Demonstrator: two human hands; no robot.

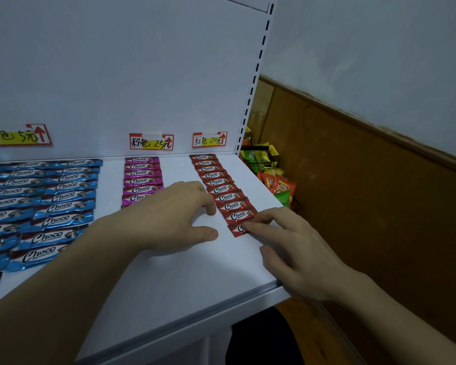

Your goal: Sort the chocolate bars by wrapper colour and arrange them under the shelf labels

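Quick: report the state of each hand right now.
Left hand: open, fingers loosely curled beside the red row, holding nothing.
Right hand: open, straight fingertips pressing on the nearest red bar.

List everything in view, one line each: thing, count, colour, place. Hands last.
blue bars: many, blue, in columns on the shelf's left side, cut off by the frame
pink bars: at least six, pink, one column mid-shelf, front end hidden by the left hand
red bars: about ten, red, one column on the shelf's right side
labels: three, white and yellow with red edging, on the back panel above each colour group
shelf: one, white
snack packets: several, green, yellow and orange, right of the shelf
wood panel: one, brown, right wall
left hand: on the shelf between the pink and red columns
right hand: fingers on the front red bar
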